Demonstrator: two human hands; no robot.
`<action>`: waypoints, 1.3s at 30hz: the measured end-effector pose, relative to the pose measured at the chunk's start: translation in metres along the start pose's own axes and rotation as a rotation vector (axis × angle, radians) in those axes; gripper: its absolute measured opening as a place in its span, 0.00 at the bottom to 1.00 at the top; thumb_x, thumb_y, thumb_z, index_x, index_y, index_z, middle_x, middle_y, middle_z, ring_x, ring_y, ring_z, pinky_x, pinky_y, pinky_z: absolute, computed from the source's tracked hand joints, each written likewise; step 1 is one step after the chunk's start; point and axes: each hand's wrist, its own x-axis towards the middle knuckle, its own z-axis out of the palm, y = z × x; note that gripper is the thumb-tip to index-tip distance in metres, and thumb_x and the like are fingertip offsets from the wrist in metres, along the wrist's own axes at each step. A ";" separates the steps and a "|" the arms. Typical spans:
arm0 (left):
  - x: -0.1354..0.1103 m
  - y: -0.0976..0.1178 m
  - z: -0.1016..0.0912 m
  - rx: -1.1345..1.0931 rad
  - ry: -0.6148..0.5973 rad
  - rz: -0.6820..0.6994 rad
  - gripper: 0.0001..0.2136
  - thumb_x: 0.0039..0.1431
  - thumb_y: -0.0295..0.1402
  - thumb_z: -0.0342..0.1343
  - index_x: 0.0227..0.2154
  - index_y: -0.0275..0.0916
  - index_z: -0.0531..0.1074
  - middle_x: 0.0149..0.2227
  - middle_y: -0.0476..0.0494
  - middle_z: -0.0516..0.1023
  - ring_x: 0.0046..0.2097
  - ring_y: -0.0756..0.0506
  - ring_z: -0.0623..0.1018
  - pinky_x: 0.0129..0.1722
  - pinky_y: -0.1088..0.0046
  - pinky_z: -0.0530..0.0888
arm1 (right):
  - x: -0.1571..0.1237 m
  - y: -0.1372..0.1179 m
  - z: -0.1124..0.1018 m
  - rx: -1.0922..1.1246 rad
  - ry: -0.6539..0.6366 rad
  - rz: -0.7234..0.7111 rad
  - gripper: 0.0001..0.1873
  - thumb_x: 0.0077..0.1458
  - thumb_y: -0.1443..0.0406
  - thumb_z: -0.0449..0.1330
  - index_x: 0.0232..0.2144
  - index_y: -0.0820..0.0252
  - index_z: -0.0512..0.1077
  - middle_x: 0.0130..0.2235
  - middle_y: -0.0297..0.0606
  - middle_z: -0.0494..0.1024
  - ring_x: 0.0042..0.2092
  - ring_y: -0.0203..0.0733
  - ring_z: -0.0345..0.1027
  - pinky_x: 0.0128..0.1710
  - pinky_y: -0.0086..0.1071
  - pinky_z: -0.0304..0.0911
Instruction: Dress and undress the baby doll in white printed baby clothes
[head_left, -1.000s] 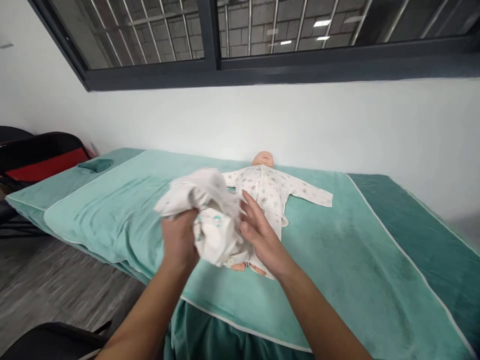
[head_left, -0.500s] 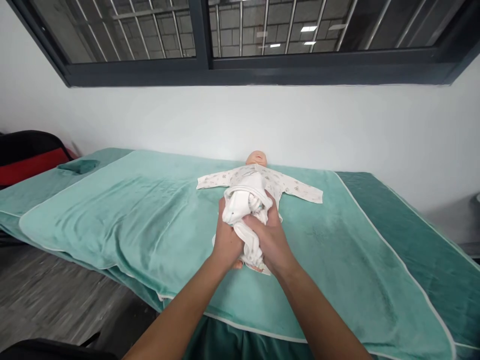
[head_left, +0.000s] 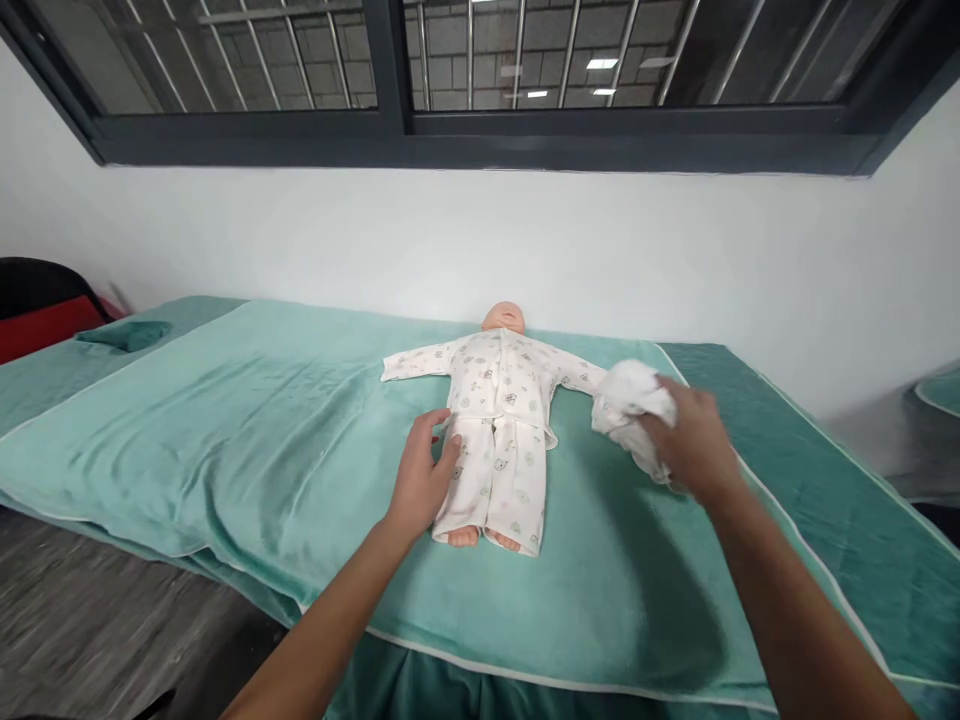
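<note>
A baby doll (head_left: 498,430) in white printed pyjamas lies on its back on a light teal towel (head_left: 262,440), arms spread, head toward the wall. My left hand (head_left: 421,476) rests by the doll's hip and leg, fingers loosely apart, holding nothing. My right hand (head_left: 694,440) is closed round a bunched white cloth (head_left: 628,405), held just above the towel to the right of the doll's sleeve.
The towel covers a bed with a darker teal sheet (head_left: 847,470) showing at the right. A small folded teal cloth (head_left: 124,334) lies far left. A black and red chair (head_left: 37,310) stands beyond the left end. The white wall is behind.
Both hands held the bunched cloth over the doll; now my right hand has carried it off to the right, and my left hand has let go and dropped beside the doll's leg.
</note>
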 end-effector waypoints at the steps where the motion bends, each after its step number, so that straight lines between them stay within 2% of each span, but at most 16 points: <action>1: 0.003 -0.008 0.002 0.008 -0.001 -0.018 0.17 0.67 0.38 0.50 0.57 0.45 0.65 0.59 0.40 0.69 0.61 0.41 0.69 0.59 0.58 0.69 | -0.004 0.015 0.011 -0.106 -0.104 0.049 0.30 0.58 0.58 0.58 0.61 0.58 0.68 0.59 0.58 0.69 0.55 0.61 0.69 0.55 0.51 0.63; 2: 0.005 -0.014 0.004 0.014 -0.004 -0.031 0.17 0.67 0.38 0.50 0.57 0.44 0.65 0.59 0.40 0.69 0.60 0.41 0.70 0.59 0.58 0.68 | -0.010 0.027 0.022 -0.232 -0.206 0.087 0.30 0.59 0.57 0.57 0.62 0.59 0.67 0.59 0.59 0.69 0.57 0.64 0.67 0.54 0.55 0.63; 4: 0.009 -0.025 0.008 0.019 -0.007 -0.041 0.17 0.67 0.39 0.49 0.56 0.44 0.66 0.57 0.40 0.70 0.59 0.42 0.70 0.60 0.58 0.68 | -0.020 0.041 0.041 -0.389 -0.212 0.094 0.31 0.63 0.53 0.52 0.64 0.57 0.63 0.60 0.56 0.69 0.60 0.66 0.63 0.54 0.59 0.62; 6: 0.012 -0.032 0.010 0.019 -0.010 -0.041 0.16 0.67 0.39 0.49 0.55 0.43 0.67 0.56 0.40 0.71 0.57 0.42 0.71 0.59 0.58 0.68 | -0.026 0.045 0.049 -0.457 -0.205 0.072 0.31 0.65 0.52 0.49 0.66 0.56 0.60 0.61 0.54 0.69 0.61 0.65 0.62 0.54 0.60 0.62; 9: 0.019 -0.039 0.011 0.017 -0.003 -0.027 0.15 0.67 0.39 0.48 0.53 0.42 0.68 0.54 0.40 0.73 0.56 0.42 0.72 0.58 0.59 0.69 | -0.027 0.034 0.041 -0.501 -0.211 0.059 0.32 0.64 0.52 0.50 0.66 0.56 0.60 0.63 0.55 0.67 0.62 0.65 0.61 0.54 0.61 0.62; 13: 0.042 -0.043 0.014 0.035 0.037 0.014 0.15 0.67 0.38 0.49 0.52 0.42 0.70 0.54 0.39 0.74 0.57 0.41 0.72 0.58 0.58 0.69 | -0.025 0.003 0.033 -0.525 -0.112 0.011 0.30 0.62 0.55 0.52 0.63 0.61 0.63 0.66 0.58 0.63 0.65 0.69 0.56 0.59 0.68 0.54; 16: 0.073 -0.038 0.024 0.049 0.066 0.061 0.14 0.66 0.37 0.49 0.51 0.42 0.71 0.54 0.40 0.75 0.58 0.41 0.72 0.60 0.57 0.68 | -0.017 -0.023 0.052 -0.295 -0.109 -0.080 0.27 0.62 0.56 0.52 0.61 0.57 0.66 0.66 0.53 0.63 0.66 0.64 0.56 0.62 0.61 0.55; 19: 0.117 -0.027 0.041 0.050 0.044 0.107 0.14 0.65 0.35 0.49 0.50 0.42 0.73 0.54 0.40 0.76 0.58 0.41 0.73 0.61 0.58 0.68 | 0.007 -0.047 0.091 0.072 -0.162 -0.144 0.23 0.61 0.58 0.53 0.57 0.55 0.69 0.62 0.49 0.69 0.64 0.56 0.60 0.62 0.53 0.58; 23: 0.182 -0.015 0.067 0.074 -0.078 0.104 0.15 0.65 0.35 0.50 0.50 0.40 0.74 0.53 0.40 0.78 0.57 0.40 0.74 0.60 0.57 0.68 | 0.058 -0.073 0.149 0.387 -0.199 -0.079 0.19 0.59 0.61 0.53 0.52 0.54 0.71 0.55 0.43 0.75 0.58 0.49 0.66 0.60 0.48 0.60; 26: 0.214 -0.013 0.083 0.090 -0.206 0.115 0.15 0.65 0.32 0.47 0.48 0.40 0.77 0.52 0.40 0.79 0.56 0.40 0.75 0.60 0.58 0.69 | 0.090 -0.084 0.179 0.484 -0.233 -0.022 0.17 0.59 0.62 0.53 0.49 0.55 0.74 0.53 0.42 0.77 0.56 0.49 0.68 0.59 0.46 0.60; 30: 0.221 -0.017 0.091 0.128 -0.232 0.111 0.17 0.67 0.32 0.44 0.50 0.45 0.77 0.55 0.44 0.77 0.58 0.41 0.74 0.61 0.59 0.69 | 0.101 -0.085 0.194 0.564 -0.269 0.004 0.16 0.60 0.60 0.53 0.47 0.54 0.75 0.53 0.40 0.78 0.56 0.49 0.67 0.58 0.45 0.59; 39: 0.217 -0.021 0.090 0.092 -0.232 0.149 0.18 0.68 0.30 0.44 0.51 0.48 0.76 0.56 0.48 0.77 0.59 0.44 0.73 0.62 0.61 0.69 | 0.097 -0.083 0.192 0.590 -0.283 0.053 0.19 0.60 0.59 0.54 0.51 0.51 0.74 0.54 0.38 0.78 0.56 0.50 0.67 0.58 0.47 0.60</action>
